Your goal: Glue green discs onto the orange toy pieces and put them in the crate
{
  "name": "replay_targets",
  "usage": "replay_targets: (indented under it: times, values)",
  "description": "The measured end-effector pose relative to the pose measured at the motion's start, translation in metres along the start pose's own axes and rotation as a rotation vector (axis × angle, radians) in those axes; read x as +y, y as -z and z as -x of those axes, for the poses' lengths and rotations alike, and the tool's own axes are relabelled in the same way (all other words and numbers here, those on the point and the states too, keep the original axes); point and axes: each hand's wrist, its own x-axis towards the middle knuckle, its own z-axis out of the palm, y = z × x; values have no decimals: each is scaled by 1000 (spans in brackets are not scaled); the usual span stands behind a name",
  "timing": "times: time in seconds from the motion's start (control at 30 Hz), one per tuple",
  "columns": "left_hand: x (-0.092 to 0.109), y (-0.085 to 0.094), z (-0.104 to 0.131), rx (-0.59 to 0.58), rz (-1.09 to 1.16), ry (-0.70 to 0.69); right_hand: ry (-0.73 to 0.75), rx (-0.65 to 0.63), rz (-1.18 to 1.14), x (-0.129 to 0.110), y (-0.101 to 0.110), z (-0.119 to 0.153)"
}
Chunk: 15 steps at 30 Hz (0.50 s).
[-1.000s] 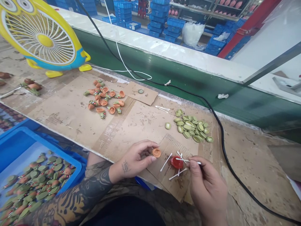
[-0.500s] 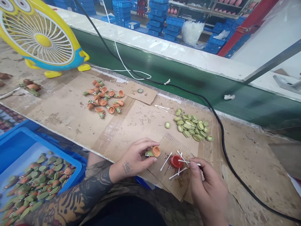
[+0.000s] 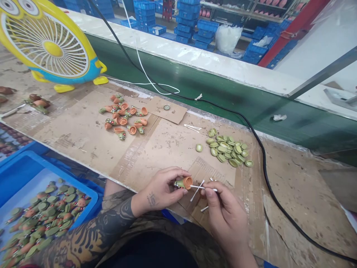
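Your right hand (image 3: pixel 223 214) has come up and left off the red dish, which it is now hiding, and it is bringing the swab (image 3: pixel 203 188) over to the toy piece (image 3: pixel 184 182). You are pinching the swab between thumb and forefinger, with its shaft lying almost level, left to right, and its left tip touching or just short of the piece's orange open mouth (too close to tell which). Your left hand (image 3: pixel 160 190) is gripping the piece by its green end, just above the cardboard (image 3: pixel 167 145) at the near edge of the bench, and is turning the mouth to the right, straight at the swab. So the piece is lying directly left of your right grip, its long axis in line with the shaft. It is looking small, with a rounded orange cup and a mottled green tail, like the parts in the orange pile (image 3: pixel 122 117) further back. Spare swabs (image 3: pixel 196 190) are lying just beneath.
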Motion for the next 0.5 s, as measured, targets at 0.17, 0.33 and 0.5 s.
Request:
replay_targets:
  times: [0.17,0.33,0.5]
  values:
    - [2,2,-2,-26,18,-22,98,1,7,-2,2,0]
    - [-5,-2,1,24,136,33,25,110,72,6,19,9]
    - [-15,-5,3,109,297,42,-16,112,265,19,32,14]
